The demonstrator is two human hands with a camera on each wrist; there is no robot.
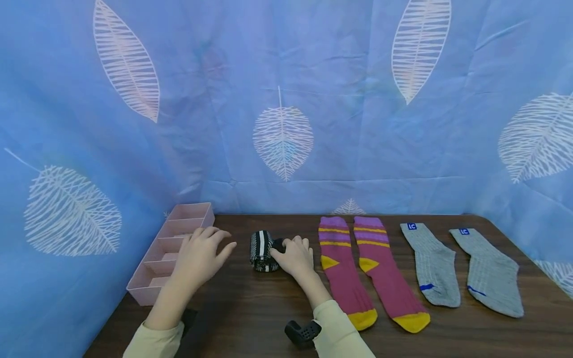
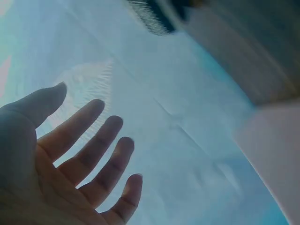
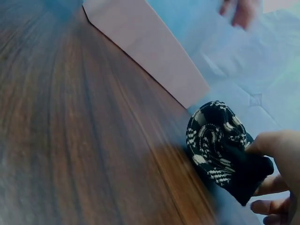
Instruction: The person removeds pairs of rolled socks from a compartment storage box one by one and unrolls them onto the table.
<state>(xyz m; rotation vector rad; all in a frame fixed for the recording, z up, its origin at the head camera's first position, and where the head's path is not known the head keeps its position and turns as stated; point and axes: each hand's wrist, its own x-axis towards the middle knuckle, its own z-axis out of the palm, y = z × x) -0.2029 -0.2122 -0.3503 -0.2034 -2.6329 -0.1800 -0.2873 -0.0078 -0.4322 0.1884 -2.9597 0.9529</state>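
A black-and-white patterned pair of socks, rolled into a bundle (image 1: 261,251), lies on the table in the head view. My right hand (image 1: 296,256) pinches its black end between thumb and fingers. Seen from the right wrist, the sock roll (image 3: 215,145) shows its spiral of folded layers, with the thumb pressed on the black part. My left hand (image 1: 200,257) hovers beside the pink divided box, its fingers spread and nothing in them. The left wrist view shows that same hand (image 2: 79,159) with its palm bare.
The pink box (image 1: 142,296) with several compartments stands at the table's left edge. Right of my right hand lie two maroon socks (image 1: 342,283) with yellow toes, then two grey socks (image 1: 436,271). A blue leaf-print curtain (image 1: 335,149) hangs behind the brown table (image 1: 241,318).
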